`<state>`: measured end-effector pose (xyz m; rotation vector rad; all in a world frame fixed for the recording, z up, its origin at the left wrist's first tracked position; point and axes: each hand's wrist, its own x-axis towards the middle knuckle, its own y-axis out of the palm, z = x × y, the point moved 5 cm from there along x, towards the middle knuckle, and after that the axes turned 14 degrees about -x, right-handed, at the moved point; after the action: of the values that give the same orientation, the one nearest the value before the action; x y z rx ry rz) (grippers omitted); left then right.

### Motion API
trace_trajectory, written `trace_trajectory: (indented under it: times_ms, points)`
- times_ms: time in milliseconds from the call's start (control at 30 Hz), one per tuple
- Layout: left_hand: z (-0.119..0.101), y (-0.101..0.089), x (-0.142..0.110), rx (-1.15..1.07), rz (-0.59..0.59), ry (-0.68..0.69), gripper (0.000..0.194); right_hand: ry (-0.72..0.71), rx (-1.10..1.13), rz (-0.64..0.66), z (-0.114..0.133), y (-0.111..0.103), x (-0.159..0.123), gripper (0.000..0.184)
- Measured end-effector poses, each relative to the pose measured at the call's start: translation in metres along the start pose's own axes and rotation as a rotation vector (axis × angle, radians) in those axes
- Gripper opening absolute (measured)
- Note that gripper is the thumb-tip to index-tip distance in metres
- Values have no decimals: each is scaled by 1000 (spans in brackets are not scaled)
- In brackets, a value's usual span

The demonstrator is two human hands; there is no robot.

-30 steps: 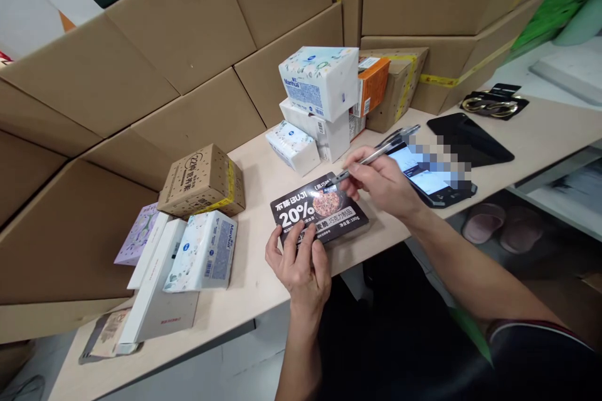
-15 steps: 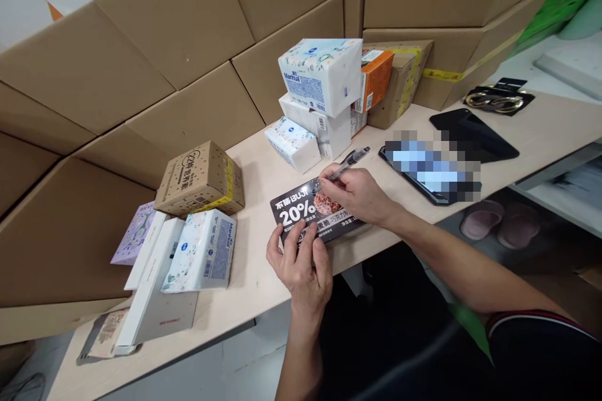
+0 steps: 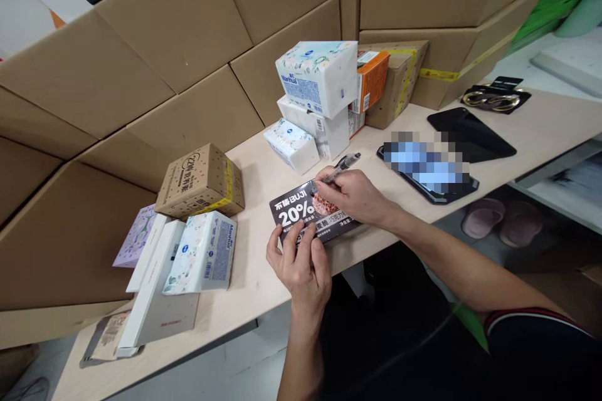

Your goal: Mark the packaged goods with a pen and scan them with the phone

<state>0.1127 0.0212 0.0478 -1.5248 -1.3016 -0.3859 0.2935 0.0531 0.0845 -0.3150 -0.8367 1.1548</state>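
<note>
A flat black box (image 3: 288, 217) printed with "20%" and a round brown food picture lies on the table's front part. My left hand (image 3: 301, 263) rests on its lower left portion, fingers spread and fingertips down on the printed face. In a pinch, my right hand (image 3: 352, 196) holds a clear pen with a black clip (image 3: 342, 166), slanting up to the right. The pen's tip is hidden behind my fingers, over the box's upper edge by the food picture. A small tissue pack (image 3: 291, 144) stands just behind the box.
Tissue packs (image 3: 317, 78) and an orange box (image 3: 374, 81) are stacked behind. To the left stand a brown carton (image 3: 200, 182), white boxes (image 3: 162, 301) and another tissue pack (image 3: 200, 254). On the right lie a phone (image 3: 427, 169) and a black flat item (image 3: 470, 135). Large cartons (image 3: 179, 31) wall the back.
The pen and my right hand have shifted slightly left across the box, and the pen's upper end sits a little lower. My left hand and the box stay in place.
</note>
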Motion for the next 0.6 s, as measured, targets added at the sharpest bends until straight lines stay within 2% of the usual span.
trace_trajectory:
  times_ms: [100, 167, 300, 400, 433, 500, 600]
  points:
    - [-2, 0, 1, 4, 2, 13, 26, 38, 60, -38, -3, 0, -2, 29]
    - [-3, -1, 3, 7, -2, 20, 27, 118, 163, -99, -8, -1, -6, 27]
    - [-5, -1, 5, 14, -13, 34, 26, 269, 348, -247, -27, -16, -16, 33]
    - [-7, -1, 6, 15, -16, 54, 27, 320, 233, -284, -46, -37, -22, 33]
    - [-7, -1, 6, 18, -16, 57, 27, 336, 115, -244, -52, -42, -24, 33]
    - [-8, 0, 7, 25, -10, 61, 26, 339, -156, -74, -61, -44, -27, 36]
    - [-9, 1, 9, 26, 20, 70, 26, 290, -468, 192, -64, -32, -31, 36]
